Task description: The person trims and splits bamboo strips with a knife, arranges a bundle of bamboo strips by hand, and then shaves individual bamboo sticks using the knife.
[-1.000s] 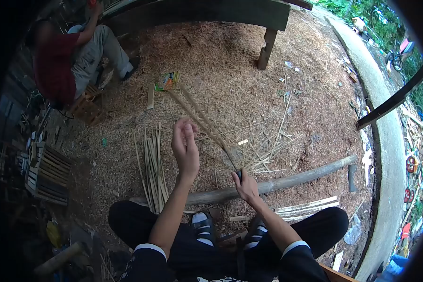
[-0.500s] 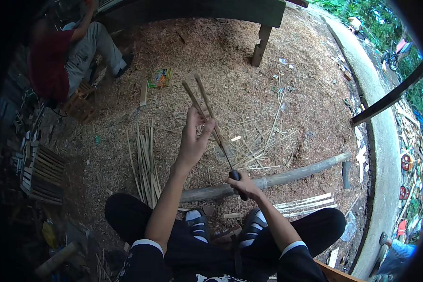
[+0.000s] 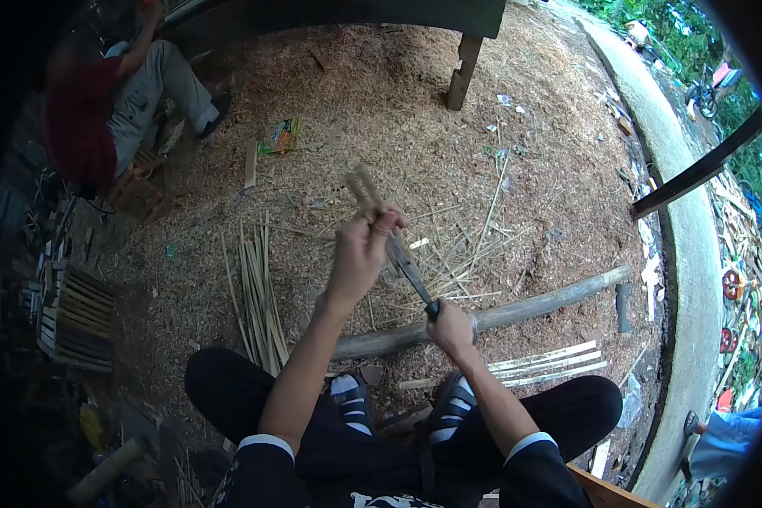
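Note:
My left hand (image 3: 362, 250) is closed around a split strip of bamboo (image 3: 364, 188), whose two blurred ends stick out above my fingers. My right hand (image 3: 451, 328) grips a knife (image 3: 411, 275) by its dark handle. The blade points up and left toward my left hand and meets the lower part of the strip. Long thin strips (image 3: 261, 292) lie in a bundle on the ground to the left. Scattered thin slivers (image 3: 461, 262) lie beyond the knife.
A long pole (image 3: 542, 309) lies across the ground before my feet, with pale strips (image 3: 546, 366) nearer me. A seated person (image 3: 135, 102) is at the upper left beside a dark bench (image 3: 347, 12). Another person's blue clothing (image 3: 728, 444) shows at the lower right.
My left hand has moved toward the knife along the bamboo, and less of the strip shows above it. The view has shifted slightly. More of the person at the lower right has come into view.

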`<state>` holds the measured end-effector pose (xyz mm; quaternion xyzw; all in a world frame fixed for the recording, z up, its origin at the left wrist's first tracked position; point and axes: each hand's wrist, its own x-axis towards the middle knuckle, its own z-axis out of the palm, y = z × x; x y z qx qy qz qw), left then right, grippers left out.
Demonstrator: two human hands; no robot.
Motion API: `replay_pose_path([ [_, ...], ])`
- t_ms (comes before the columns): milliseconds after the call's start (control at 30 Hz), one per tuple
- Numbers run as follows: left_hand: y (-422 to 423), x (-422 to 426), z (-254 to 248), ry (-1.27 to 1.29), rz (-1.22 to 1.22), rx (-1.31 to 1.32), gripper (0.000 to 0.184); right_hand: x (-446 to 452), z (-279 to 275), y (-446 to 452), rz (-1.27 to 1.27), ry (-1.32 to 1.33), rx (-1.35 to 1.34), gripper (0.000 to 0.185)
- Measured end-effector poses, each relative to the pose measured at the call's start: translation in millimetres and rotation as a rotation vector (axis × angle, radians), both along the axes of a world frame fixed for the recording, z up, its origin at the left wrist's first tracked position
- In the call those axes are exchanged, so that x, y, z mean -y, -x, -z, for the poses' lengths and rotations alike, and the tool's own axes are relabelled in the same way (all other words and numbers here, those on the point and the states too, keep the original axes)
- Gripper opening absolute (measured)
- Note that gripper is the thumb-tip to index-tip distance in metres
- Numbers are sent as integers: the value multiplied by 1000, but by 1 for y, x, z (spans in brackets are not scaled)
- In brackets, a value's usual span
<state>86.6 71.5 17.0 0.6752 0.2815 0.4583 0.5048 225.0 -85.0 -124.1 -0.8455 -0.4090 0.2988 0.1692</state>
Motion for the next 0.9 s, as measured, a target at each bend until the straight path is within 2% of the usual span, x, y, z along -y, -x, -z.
replay_pose_path([
  [67, -14, 11, -5, -29, 61, -152, 33, 3, 11, -24, -91, 68, 38, 35],
  [167, -20, 16, -18, -16, 38, -211, 34, 13, 24, -31, -170, 134, -52, 40],
  [200, -21, 12, -14, 16, 1, -211, 34, 19, 32, -27, -142, 130, -97, 45],
  [267, -15, 0, -15, 26, -9, -146, 33, 26, 54, -19, -117, 53, -149, 43],
  [433, 1, -16, -13, -31, -23, -84, 32, 14, 26, -12, -76, -75, -190, 45],
  [467, 6, -15, -15, 33, -3, -101, 29, 11, 17, -11, -71, -76, -189, 45],
  [567, 15, -13, -25, -17, 74, 52, 25, 0, 2, -11, -46, -94, -223, 47],
  [633, 22, -11, -32, 0, 78, 44, 20, -5, -5, -12, -48, -36, -265, 48],
  [700, 28, -10, -41, -203, 20, -57, 18, -7, -16, -14, -50, -46, -257, 48],
  [833, 32, -17, -25, -389, -32, -84, 24, -8, -17, -22, -54, -59, -178, 47],
  [900, 29, -21, 3, -588, -57, -228, 43, -4, -1, -30, -55, -89, -202, 48],
])
